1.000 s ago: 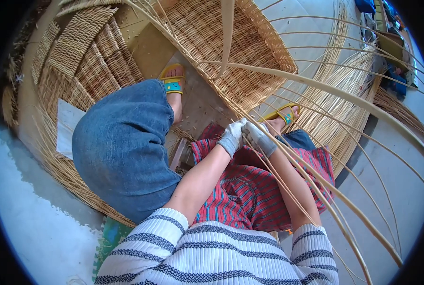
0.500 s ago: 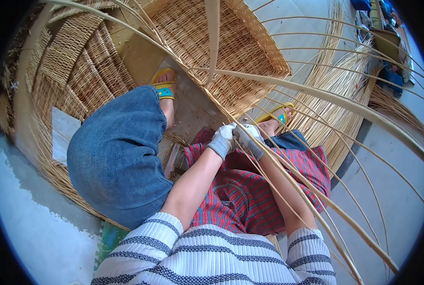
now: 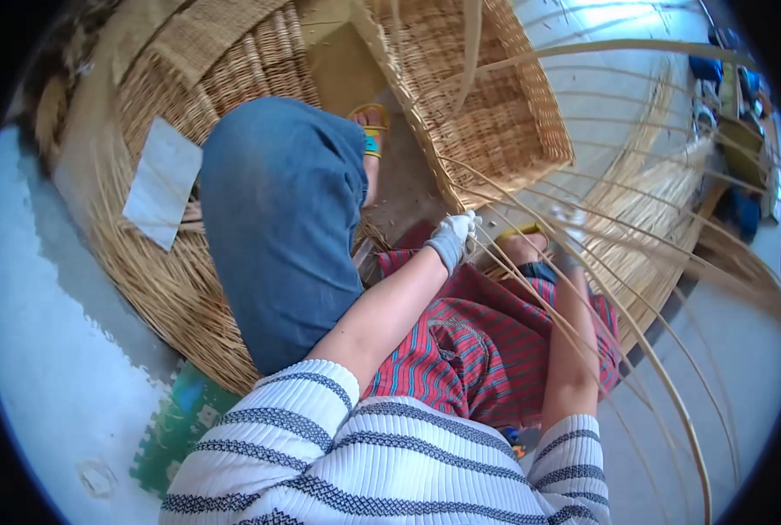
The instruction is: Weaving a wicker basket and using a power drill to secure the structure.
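A woven wicker basket (image 3: 545, 94) lies tilted before me, with long pale wicker strands (image 3: 690, 422) fanning out from its near edge. My left hand (image 3: 454, 238), in a white and grey knit glove, is closed around strands at the basket's near corner. To its right, my gloved right hand (image 3: 569, 234) is apart from it, among the strands over my right knee. Motion smears its fingers, so whether it grips a strand does not show. A thicker, flat strand (image 3: 618, 50) arches across the top.
Woven wicker panels (image 3: 259, 66) and loose strands (image 3: 167, 289) lie left, with a pale sheet (image 3: 163, 182) on them. A large wicker bundle (image 3: 662, 197) is spread on the floor at right. Blue items (image 3: 742, 210) stand at far right. A green mat (image 3: 176, 429) lies lower left.
My hands were together at the basket's corner; the right has moved away to the right, while the left stays closed there. The basket and my legs appear shifted in the view.
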Demonstrator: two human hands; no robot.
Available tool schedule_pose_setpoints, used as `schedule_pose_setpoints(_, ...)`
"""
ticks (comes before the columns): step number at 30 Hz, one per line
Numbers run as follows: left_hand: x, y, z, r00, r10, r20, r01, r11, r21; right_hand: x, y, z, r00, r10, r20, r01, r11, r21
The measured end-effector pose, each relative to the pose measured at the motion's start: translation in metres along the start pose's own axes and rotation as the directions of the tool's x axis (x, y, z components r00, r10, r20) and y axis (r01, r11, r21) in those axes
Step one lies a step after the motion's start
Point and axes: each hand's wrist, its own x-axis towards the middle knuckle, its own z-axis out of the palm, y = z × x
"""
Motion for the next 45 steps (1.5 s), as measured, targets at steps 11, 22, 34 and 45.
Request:
schedule_pose_setpoints(11, -0.113, 0.057, 0.029, 0.985, 0.096, 0.146, -0.074, 0.987, -0.145, 0.038, -0.078, -0.072, 0.962, -0.251, -0.104, 0.266, 0.790, 0.553)
schedule_pose_setpoints(22, -0.123, 0.144, 0.003, 0.821, 0.539, 0.188, -0.381, 0.763, -0.522, -0.086, -0.108, -0.062, 0.948, -0.310, -0.075, 0.317, 0.898, 0.305)
schedule_pose_setpoints(34, -0.047, 0.014, -0.029, 0.929, 0.371, 0.003, -0.365, 0.912, 0.188, -0.118, -0.107, 0.027, 0.603, -0.268, 0.752, 0.153, 0.963, 0.220)
schedule_pose_setpoints(45, -0.048, -0.056, 0.000, 0.943, 0.044, 0.329, -0.204, 0.860, 0.468, -0.149, -0.098, -0.010, 0.647, 0.413, 0.641, -0.335, 0.909, -0.249)
